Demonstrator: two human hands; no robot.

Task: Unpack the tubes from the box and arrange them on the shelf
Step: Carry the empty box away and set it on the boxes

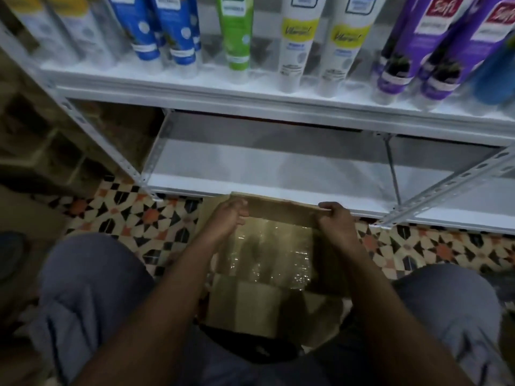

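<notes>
The cardboard box (267,302) is seen on the tiled floor (125,213) at 6 o'clock of the view, between the two knees (92,288). Its far flap (281,211) is raised at 12 o'clock of the box, just in front of the edge of the lower shelf (278,174). The flap is held at both ends, so that it lies directly between the two grips. The left hand (227,218) is set at the flap's 9 o'clock end, fingers curled round the cardboard, the grip clenched on it. The right hand (335,222) is set at the 3 o'clock end, the top edge pinched between thumb and curled fingers, likewise grasping the flap. Inside the box, at 6 o'clock of both hands and untouched by them, a wrapped bundle (267,254) in shiny clear film is shown; what is under the film cannot be made out through blur and shadow. At 12 o'clock of the view the upper shelf (195,87) is lined with standing tubes (237,37): blue at 11 o'clock, one green, white with yellow bands at 12 o'clock, purple at 1 o'clock.
</notes>
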